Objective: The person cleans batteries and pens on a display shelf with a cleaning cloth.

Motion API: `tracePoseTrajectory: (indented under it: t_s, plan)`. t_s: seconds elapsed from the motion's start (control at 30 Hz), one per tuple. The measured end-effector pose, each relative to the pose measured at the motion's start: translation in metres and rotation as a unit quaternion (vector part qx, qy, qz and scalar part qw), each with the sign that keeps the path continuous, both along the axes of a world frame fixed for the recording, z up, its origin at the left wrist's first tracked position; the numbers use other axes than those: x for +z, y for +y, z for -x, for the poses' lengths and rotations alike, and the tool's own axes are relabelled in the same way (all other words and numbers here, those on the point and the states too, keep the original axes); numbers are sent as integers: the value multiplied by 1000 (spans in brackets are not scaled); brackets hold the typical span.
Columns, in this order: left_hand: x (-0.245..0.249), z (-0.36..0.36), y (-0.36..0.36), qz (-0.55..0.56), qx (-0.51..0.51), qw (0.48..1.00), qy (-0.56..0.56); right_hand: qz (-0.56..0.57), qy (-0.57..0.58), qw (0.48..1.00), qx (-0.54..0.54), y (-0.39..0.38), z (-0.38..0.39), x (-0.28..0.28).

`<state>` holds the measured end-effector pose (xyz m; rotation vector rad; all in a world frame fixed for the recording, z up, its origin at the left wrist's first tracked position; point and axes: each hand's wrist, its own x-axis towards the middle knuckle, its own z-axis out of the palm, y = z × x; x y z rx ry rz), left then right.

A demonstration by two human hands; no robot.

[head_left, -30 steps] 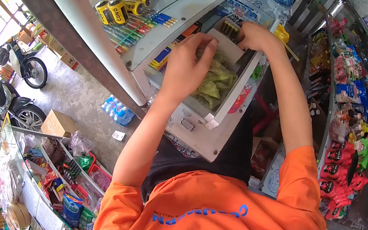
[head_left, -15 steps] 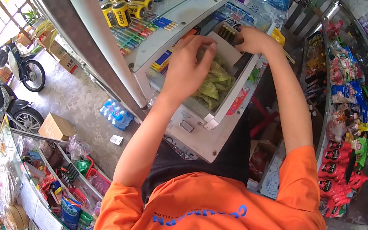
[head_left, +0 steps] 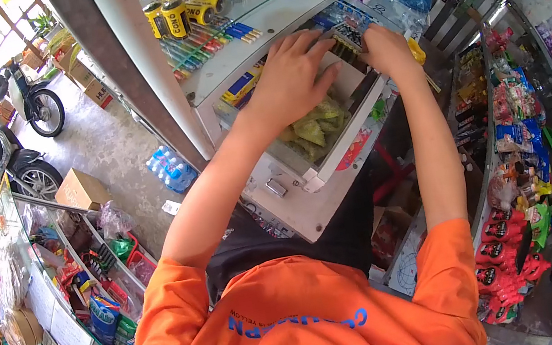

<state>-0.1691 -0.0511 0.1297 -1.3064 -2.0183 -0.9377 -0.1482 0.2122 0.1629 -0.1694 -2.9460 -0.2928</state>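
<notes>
An open glass-sided drawer (head_left: 351, 138) juts out beneath the display counter. In it lie crumpled yellow-green plastic bags (head_left: 316, 126) and an open cardboard box (head_left: 342, 87) with dark, gold-marked batteries (head_left: 345, 51) inside. My left hand (head_left: 293, 79) is over the drawer, thumb and fingers apart, at the left side of the cardboard box. My right hand (head_left: 388, 51) reaches down at the box's right side; its fingertips are mostly hidden, so whether they grip anything does not show. Blue-capped items (head_left: 346, 16) lie behind the box, and yellow packets (head_left: 243, 88) to the left.
On the glass counter top stand yellow batteries (head_left: 176, 18) and rows of pens (head_left: 216, 41). A metal lighter-like object (head_left: 276, 187) lies on the white ledge. A white post (head_left: 142, 63) rises at left. Hanging snack packets (head_left: 507, 246) line the right; motorbikes (head_left: 13, 148) stand far left.
My left hand has shifted up toward the back of the drawer, its fingers reaching nearer the batteries. My right hand has moved slightly up, uncovering more of the box's right side.
</notes>
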Motion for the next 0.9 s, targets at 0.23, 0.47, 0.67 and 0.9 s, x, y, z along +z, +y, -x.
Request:
tracePoseTrajectory:
  t_s: [0.23, 0.47, 0.67, 0.9]
  plan:
    - [-17, -3, -4, 42, -59, 996, -46, 74, -5, 996, -55, 9, 4, -2]
    - [-10, -7, -5, 45, -88, 989, -107, 115, 106, 987, 47, -19, 4, 14]
    - [-11, -4, -4, 21, -87, 992, -94, 199, 185, 958, 95, -60, 32, 29]
    - [-10, -3, -4, 16, -77, 992, -95, 217, 246, 916, 229, -74, 78, 23]
